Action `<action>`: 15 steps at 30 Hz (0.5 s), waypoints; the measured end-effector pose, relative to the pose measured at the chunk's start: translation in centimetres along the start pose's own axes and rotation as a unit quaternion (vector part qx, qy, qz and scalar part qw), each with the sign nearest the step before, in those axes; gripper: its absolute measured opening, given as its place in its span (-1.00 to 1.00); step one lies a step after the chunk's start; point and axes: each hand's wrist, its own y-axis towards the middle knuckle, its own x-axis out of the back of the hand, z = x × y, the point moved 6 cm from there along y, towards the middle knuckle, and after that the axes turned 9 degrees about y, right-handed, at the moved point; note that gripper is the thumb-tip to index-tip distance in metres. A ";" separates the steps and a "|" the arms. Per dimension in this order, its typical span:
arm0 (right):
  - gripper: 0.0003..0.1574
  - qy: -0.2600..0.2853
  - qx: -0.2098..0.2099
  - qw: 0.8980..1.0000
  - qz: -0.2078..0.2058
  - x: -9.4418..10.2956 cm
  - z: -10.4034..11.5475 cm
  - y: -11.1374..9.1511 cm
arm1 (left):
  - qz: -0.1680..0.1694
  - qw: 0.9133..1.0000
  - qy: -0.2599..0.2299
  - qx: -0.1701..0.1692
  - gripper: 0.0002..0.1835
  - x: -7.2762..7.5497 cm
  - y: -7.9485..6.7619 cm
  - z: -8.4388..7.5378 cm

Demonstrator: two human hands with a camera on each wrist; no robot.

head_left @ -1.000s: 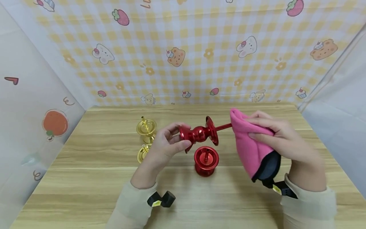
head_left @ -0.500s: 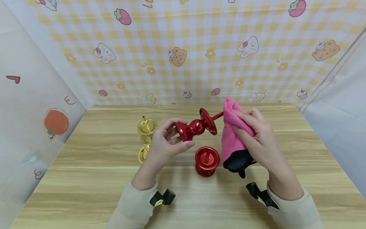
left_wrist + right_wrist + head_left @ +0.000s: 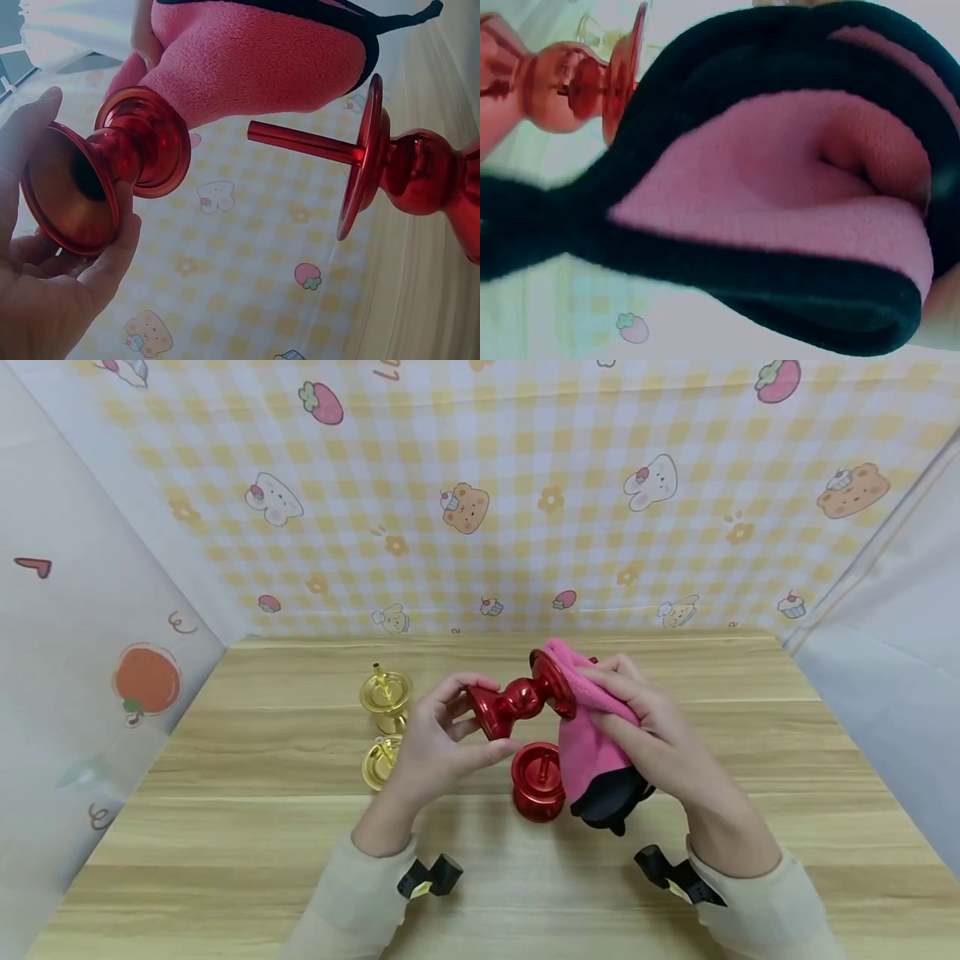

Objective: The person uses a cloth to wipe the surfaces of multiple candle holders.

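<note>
My left hand (image 3: 442, 735) holds a shiny red metal candlestick (image 3: 521, 697) by its flared base, tilted sideways in the air. In the left wrist view, the hollow underside of this candlestick (image 3: 71, 187) faces the camera. Fingers and thumb of my right hand (image 3: 645, 714) pinch a pink fleece cloth (image 3: 588, 747) with a black edge. The cloth lies against the far side of the candlestick's drip plate and covers most of its spike, whose tip pokes out beyond. Below stands a second red candlestick (image 3: 536, 797), upright on the table, partly overlapped by the cloth.
Two gold candlesticks stand left of my left hand: one farther back (image 3: 385, 693) and one nearer (image 3: 377, 764), partly hidden by the wrist. The wood-grain table (image 3: 225, 827) ends at a yellow checked cloth backdrop (image 3: 420, 568). Pale curtains hang on both sides.
My right hand has moved left with the pink cloth, from the spike's tip down to the drip plate. The held candlestick has tilted slightly; my left hand stays almost in place.
</note>
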 end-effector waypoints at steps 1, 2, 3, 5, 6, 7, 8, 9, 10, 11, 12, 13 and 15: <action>-0.44 0.007 0.001 1.000 0.006 0.0 -0.1 0.0 | 0.000 1.000 -0.004 -0.003 -0.38 0.0 0.0 0.0; -0.45 0.011 0.006 1.000 0.010 0.0 -0.1 0.1 | -0.001 1.000 -0.008 -0.006 -0.38 0.1 -0.1 -0.1; -0.45 0.016 0.011 1.000 0.013 0.0 -0.1 0.1 | -0.001 1.000 -0.012 -0.009 -0.38 0.2 -0.1 -0.1; -0.45 0.022 0.027 0.999 0.016 0.1 0.0 0.1 | -0.001 1.000 -0.019 -0.017 -0.37 0.2 -0.2 -0.2; -0.45 0.028 0.036 0.999 0.017 0.1 0.1 0.1 | -0.002 1.000 -0.023 -0.020 -0.34 0.3 -0.2 -0.2; -0.44 0.035 0.044 0.998 0.017 0.1 0.2 0.1 | -0.005 0.999 -0.027 -0.024 -0.29 0.3 -0.3 -0.3; -0.43 0.043 0.052 0.998 0.017 0.1 0.3 0.1 | -0.007 0.999 -0.030 -0.027 -0.24 0.4 -0.3 -0.4; -0.41 0.050 0.059 0.997 0.017 0.1 0.3 0.1 | -0.010 0.999 -0.036 -0.032 -0.18 0.4 -0.3 -0.4; -0.40 0.057 0.069 0.996 0.018 0.1 0.4 0.1 | -0.012 0.998 -0.042 -0.036 -0.14 0.5 -0.3 -0.5; -0.40 0.062 0.076 0.995 0.019 0.2 0.4 0.1 | -0.014 0.998 -0.047 -0.040 -0.11 0.5 -0.3 -0.6; -0.39 0.067 0.080 0.994 0.020 0.2 0.4 0.1 | -0.017 0.997 -0.054 -0.044 -0.09 0.5 -0.3 -0.7; -0.42 0.071 0.081 0.994 0.021 0.2 0.4 0.1 | -0.020 0.997 -0.062 -0.045 -0.09 0.5 -0.3 -0.8; -0.45 0.077 0.089 0.993 0.022 0.3 0.3 0.0 | -0.025 0.996 -0.076 -0.044 -0.11 0.5 -0.4 -0.8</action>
